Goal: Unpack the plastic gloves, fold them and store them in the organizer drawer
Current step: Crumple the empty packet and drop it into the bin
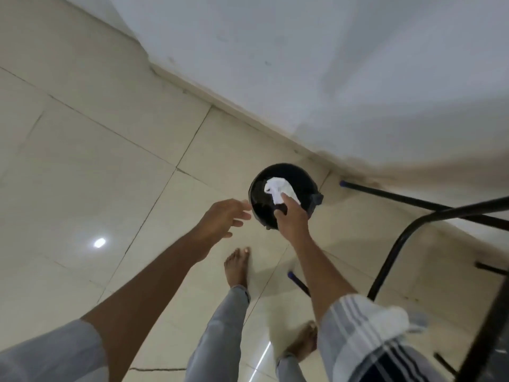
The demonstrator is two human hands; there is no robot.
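Head view: blurred white wad (278, 190), bin (308, 175) half-hidden.

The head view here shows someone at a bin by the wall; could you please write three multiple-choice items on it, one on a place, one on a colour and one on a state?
1. Where does the bin stand?
A. On the tiled floor near the wall
B. On a table
C. On a chair seat

2. What colour is the crumpled wrapper?
A. Red
B. White
C. Green

3. What is the state of the left hand?
A. Closed on the wrapper
B. Open and empty
C. Holding a drawer

Answers:
1 A, the bin sits on floor tiles beside the wall's base.
2 B, it shows white against the black bin.
3 B, its fingers are spread with nothing in them, while the right hand pinches the wrapper over the bin.
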